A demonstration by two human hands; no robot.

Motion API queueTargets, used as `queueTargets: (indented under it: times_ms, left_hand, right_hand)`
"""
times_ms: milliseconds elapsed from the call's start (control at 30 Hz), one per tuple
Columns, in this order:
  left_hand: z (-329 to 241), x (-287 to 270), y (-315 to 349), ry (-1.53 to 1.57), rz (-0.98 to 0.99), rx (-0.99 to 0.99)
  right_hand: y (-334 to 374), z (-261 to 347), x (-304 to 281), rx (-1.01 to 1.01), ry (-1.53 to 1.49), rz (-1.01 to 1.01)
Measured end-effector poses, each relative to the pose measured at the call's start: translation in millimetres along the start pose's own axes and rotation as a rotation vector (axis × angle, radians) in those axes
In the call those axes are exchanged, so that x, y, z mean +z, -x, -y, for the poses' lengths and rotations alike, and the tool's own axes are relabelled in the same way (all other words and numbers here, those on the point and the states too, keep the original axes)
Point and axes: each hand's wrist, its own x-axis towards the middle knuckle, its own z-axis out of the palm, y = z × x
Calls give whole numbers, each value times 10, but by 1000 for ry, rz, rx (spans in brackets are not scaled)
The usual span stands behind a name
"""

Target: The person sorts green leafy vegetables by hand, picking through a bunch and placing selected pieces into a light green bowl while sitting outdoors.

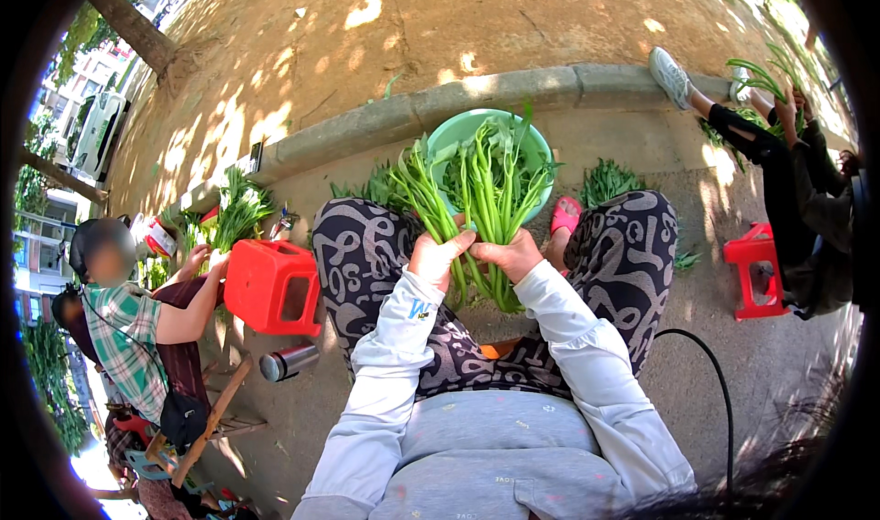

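Note:
In front of my lap, both my hands are closed around long green stems of water spinach. My left hand (442, 256) grips a bunch (423, 190) whose stems slant up to the left. Close beside it, thumbs nearly touching, my right hand (515, 256) grips a second bunch (486, 176) that points away from me. The lower stem ends hang below both hands. Just beyond, a light green basin (543, 144) stands on the ground with leafy greens in it, partly hidden by the bunches. More cut greens (610, 181) lie to the right, past my knee.
Behind the basin runs a concrete curb (348, 139). A red stool (270, 286) and a steel flask (290, 362) are at my left, near a seated person (137, 337) handling greens. On the right are another red stool (756, 272) and a person (779, 167) holding stems.

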Motion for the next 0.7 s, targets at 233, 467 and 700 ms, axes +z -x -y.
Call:
queueTargets:
  times_ms: [233,467,700]
  left_hand:
    - [24,-85,-34,-165,-61,10]
    - [6,-153,-36,-157,-52,3]
    - [59,-164,-61,-221,-82,13]
  right_hand:
    - [-15,23,-101,-30,64,-90]
    - [-28,288,-220,-167,60,-389]
    - [23,303,-221,-85,136,-262]
